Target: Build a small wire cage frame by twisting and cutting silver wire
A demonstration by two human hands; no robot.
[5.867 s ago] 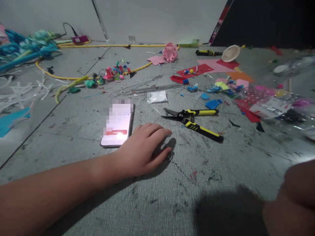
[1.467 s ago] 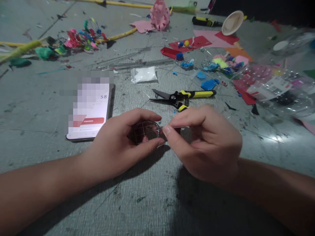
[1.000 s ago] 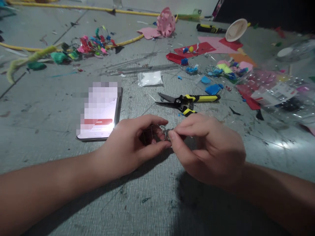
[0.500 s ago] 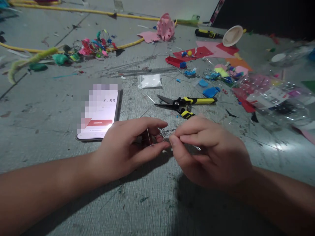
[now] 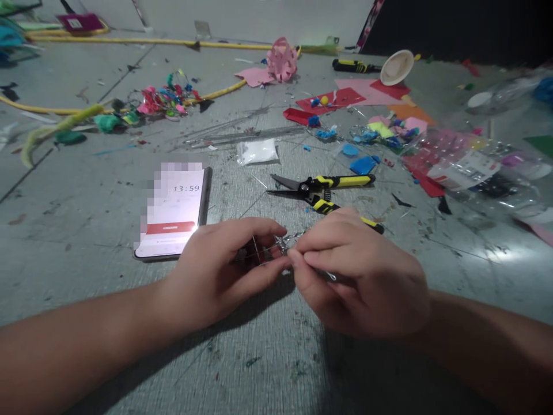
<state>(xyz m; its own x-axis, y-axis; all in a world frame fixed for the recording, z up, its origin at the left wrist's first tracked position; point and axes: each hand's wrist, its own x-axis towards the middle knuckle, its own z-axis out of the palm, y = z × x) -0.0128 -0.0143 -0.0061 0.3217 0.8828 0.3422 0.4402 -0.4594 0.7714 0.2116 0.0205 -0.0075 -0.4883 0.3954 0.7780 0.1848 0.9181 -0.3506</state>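
Note:
Thin silvery wire, bent and twisted into a small shape, lies between my two hands. My left hand curls around its left part, thumb and fingers holding it. Thumb and forefinger of my right hand pinch the wire's right side, and a small wire loop pokes out below those fingers. My fingers hide much of the wire. Just beyond my right hand lie black-and-yellow snips with their blades apart. Left of them, near my left hand, a phone shows a lit screen.
Behind the snips lie a small clear bag of white stuff and several straight wires. Coloured paper, a paper cup and a clear plastic package spread to the right. Colourful bits sit by a yellow cable.
The view has shifted slightly, so the floor items appear lower and a little to the left. Both hands keep their hold on the wire, my right fingers pinching close to my left fingertips.

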